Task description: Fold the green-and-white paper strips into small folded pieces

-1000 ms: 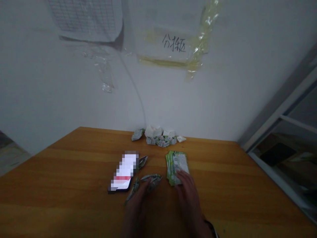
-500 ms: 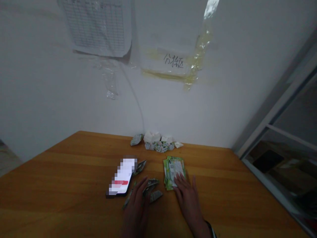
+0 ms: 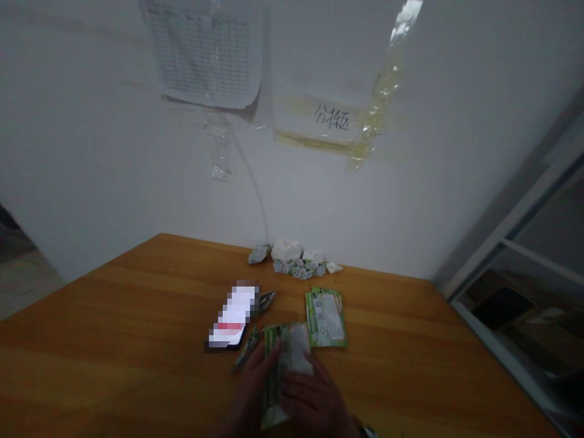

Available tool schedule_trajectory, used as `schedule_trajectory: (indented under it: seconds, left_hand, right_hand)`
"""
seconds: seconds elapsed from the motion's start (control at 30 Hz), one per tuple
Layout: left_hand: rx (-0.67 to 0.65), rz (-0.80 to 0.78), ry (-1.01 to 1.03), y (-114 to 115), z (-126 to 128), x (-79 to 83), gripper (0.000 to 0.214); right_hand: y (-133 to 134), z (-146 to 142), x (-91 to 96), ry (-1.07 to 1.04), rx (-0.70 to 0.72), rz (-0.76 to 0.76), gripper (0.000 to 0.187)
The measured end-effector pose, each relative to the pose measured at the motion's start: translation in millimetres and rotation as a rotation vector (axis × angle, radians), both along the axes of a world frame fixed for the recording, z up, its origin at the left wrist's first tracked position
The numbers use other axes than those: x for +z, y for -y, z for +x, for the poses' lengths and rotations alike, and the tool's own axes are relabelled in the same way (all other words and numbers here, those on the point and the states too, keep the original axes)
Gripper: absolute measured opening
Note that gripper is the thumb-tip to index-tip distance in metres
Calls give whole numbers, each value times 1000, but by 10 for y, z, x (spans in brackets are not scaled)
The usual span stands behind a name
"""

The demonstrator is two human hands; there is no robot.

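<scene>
A flat green and white printed packet (image 3: 296, 340) lies between my hands at the front of the table. My left hand (image 3: 253, 380) grips its left edge, the fingers slightly blurred. Across its lower part rests my right hand (image 3: 310, 395), fingers flat and thumb apart. Just beyond, to the right, is a small stack of similar packets (image 3: 327, 316), untouched by either hand. One folded packet (image 3: 246, 350) sits left of my left hand, and another folded piece (image 3: 266, 301) leans by the phone. What lies beneath my hands is hidden.
A phone (image 3: 232, 316) with a lit, blurred screen lies left of the packets. Crumpled white and printed papers (image 3: 296, 258) line the table's back edge against the wall. Glass-fronted shelving (image 3: 506, 292) stands at the right. Taped sheets (image 3: 210, 55) hang on the wall.
My right hand has left the stack and moved left onto a packet now lying flat between both hands. The folded pieces by my left hand are fewer in view. The camera view has shifted slightly.
</scene>
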State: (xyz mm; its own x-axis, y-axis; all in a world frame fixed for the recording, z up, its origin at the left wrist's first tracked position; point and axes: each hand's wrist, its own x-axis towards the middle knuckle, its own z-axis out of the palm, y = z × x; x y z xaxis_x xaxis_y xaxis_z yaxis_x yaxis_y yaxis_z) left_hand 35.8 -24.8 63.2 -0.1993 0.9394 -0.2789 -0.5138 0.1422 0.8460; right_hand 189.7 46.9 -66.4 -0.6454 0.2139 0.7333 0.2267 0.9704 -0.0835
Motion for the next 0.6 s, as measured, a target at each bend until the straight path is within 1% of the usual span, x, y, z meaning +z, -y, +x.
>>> schedule_trajectory:
  seconds: [0.03, 0.07, 0.13, 0.17, 0.2, 0.23, 0.27, 0.3, 0.4, 0.47, 0.53, 0.6]
  left_hand:
    - [17, -23, 7, -100, -37, -139, 32]
    - [8, -39, 52, -219, -78, -328, 32]
    - [-76, -25, 189, -432, -141, -736, 30]
    - [-107, -10, 242, -500, -156, -903, 29]
    - [-134, -9, 275, -536, -161, -1023, 28]
    - [-135, -11, 294, -545, -159, -1091, 27]
    - [-135, -16, 308, -534, -154, -1112, 27]
    - [-133, -24, 317, -513, -152, -1100, 27]
    - [-124, -52, 331, -468, -178, -997, 28]
    - [-100, -58, 308, -478, -203, -968, 29]
    - [-90, -43, 256, -499, -195, -989, 27]
    - [-88, -10, 171, -499, -131, -1029, 23]
  right_hand:
    - [22, -25, -12, -15, 15, -26, 28]
    - [28, -30, -17, -36, 4, -65, 28]
    - [1, 17, -4, -154, -93, -190, 28]
    - [-25, 56, 14, -236, -181, -282, 29]
    - [-54, 96, 36, -242, -203, -348, 28]
    - [-81, 131, 59, -241, -205, -392, 28]
    - [-101, 155, 79, -250, -197, -422, 28]
    - [-112, 166, 94, -267, -189, -445, 27]
    - [-89, 129, 96, -320, -168, -522, 22]
    - [-47, 80, 69, -333, -162, -584, 17]
    - [-7, 40, 38, -365, -211, -653, 11]
    - [22, 11, 19, -451, -323, -723, 9]
